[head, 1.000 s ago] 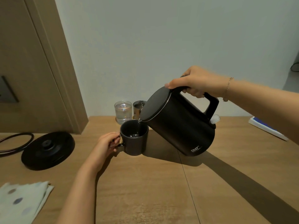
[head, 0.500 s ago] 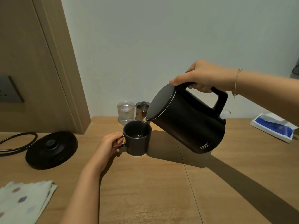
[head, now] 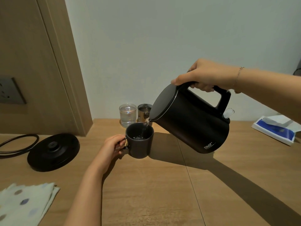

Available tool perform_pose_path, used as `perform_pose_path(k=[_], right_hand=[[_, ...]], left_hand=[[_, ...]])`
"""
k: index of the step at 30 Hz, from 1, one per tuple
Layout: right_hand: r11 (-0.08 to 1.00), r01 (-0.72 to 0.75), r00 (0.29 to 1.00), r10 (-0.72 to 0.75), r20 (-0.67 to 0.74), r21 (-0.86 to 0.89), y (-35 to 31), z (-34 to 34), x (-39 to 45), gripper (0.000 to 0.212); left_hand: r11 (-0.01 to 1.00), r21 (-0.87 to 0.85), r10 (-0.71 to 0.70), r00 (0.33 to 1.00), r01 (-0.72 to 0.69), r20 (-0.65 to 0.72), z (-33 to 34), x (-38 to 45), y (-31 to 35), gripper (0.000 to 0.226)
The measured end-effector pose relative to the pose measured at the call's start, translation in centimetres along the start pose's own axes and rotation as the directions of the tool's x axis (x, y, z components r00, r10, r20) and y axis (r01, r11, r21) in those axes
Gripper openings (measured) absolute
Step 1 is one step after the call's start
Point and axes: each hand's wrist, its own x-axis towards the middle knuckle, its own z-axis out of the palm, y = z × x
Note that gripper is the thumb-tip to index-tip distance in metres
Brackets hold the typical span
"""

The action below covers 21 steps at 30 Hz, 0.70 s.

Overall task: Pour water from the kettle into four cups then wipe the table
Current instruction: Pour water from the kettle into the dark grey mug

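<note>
Pouring is under way: water is seen running from the spout of the black kettle (head: 192, 121) into the dark mug (head: 140, 140), which stands on the desk (head: 162, 193) approx. at its middle. Some water is already visible at the mug's bottom, but the level looks low, so this cup is judged only partly filled. Just behind the mug, by the wall, a clear glass (head: 127, 115) is seen nearly full, and beside it a metal cup (head: 144, 112) whose contents cannot be told. A fourth cup is not made out (possibly hidden behind the kettle). So at least one cup is done, one is in progress, approx. two are left, and wiping has not been started: the dotted cloth (head: 24, 204) lies folded well to the left of the mug, near the desk's front edge.

The kettle is held in the air, to the right of the mug and above it, tilted spout-down, by the right hand (head: 200, 75), which is closed round the handle with the thumb laid toward the lid. The mug is steadied by the left hand (head: 112, 145), its fingers curled round the mug's handle. The kettle's base (head: 53, 152) sits left of the mug, unoccupied.
</note>
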Motion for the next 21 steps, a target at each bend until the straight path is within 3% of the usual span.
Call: perform_pose_path(k=[21], right_hand=[[0.999, 0.011, 1.000, -0.012, -0.003, -0.050, -1.0, -0.1, 0.4, 0.053]], left_hand=[[1.000, -0.023, -0.020, 1.000, 0.020, -0.019, 0.2, 0.1, 0.2, 0.040]])
